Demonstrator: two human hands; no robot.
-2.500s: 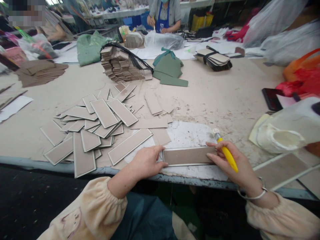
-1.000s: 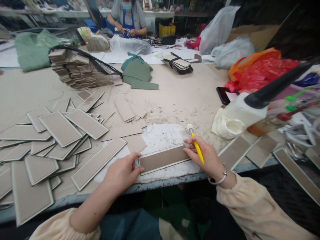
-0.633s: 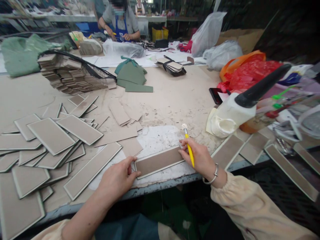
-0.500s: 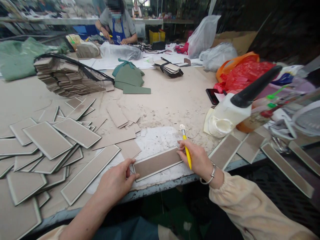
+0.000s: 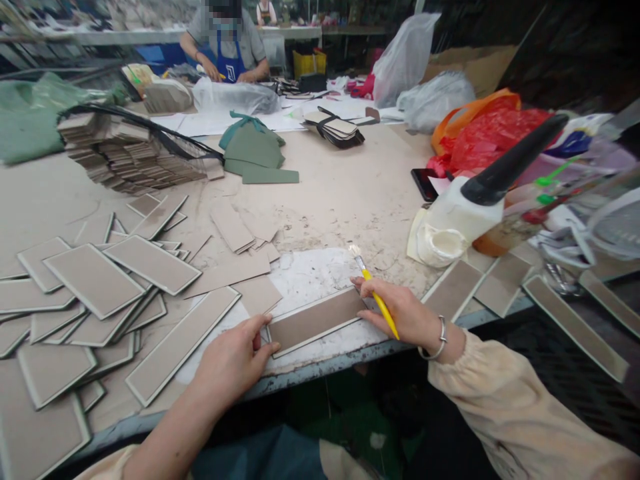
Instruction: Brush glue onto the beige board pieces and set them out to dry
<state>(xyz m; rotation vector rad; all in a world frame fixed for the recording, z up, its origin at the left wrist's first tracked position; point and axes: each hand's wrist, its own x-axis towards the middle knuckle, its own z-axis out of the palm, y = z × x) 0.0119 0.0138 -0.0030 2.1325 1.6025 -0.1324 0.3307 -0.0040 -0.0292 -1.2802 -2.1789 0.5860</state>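
A long taupe panel with a pale border (image 5: 317, 321) lies on white paper (image 5: 320, 270) at the table's front edge. My left hand (image 5: 240, 350) pinches its left end between thumb and fingers. At the panel's other end is my right hand (image 5: 400, 308), closed around a yellow-handled brush (image 5: 383, 305) whose pale bristles point up and away from me. Fingertips of that same hand touch the panel's right end. Left of my left hand lies another long bordered panel (image 5: 185, 343), beside a loose heap of similar panels (image 5: 95, 280).
A white plastic bottle with a black nozzle (image 5: 455, 217) stands right of the brush. Bordered strips (image 5: 575, 327) jut over the table edge at right. Farther back are a strapped stack of pieces (image 5: 135, 153), green pieces (image 5: 255, 150) and a phone (image 5: 424, 185). A co-worker (image 5: 227, 47) sits opposite.
My right hand has shifted slightly right at the panel's end, and the brush now leans more, bristles to the left. My left hand keeps its pinch. The view has shifted slightly.
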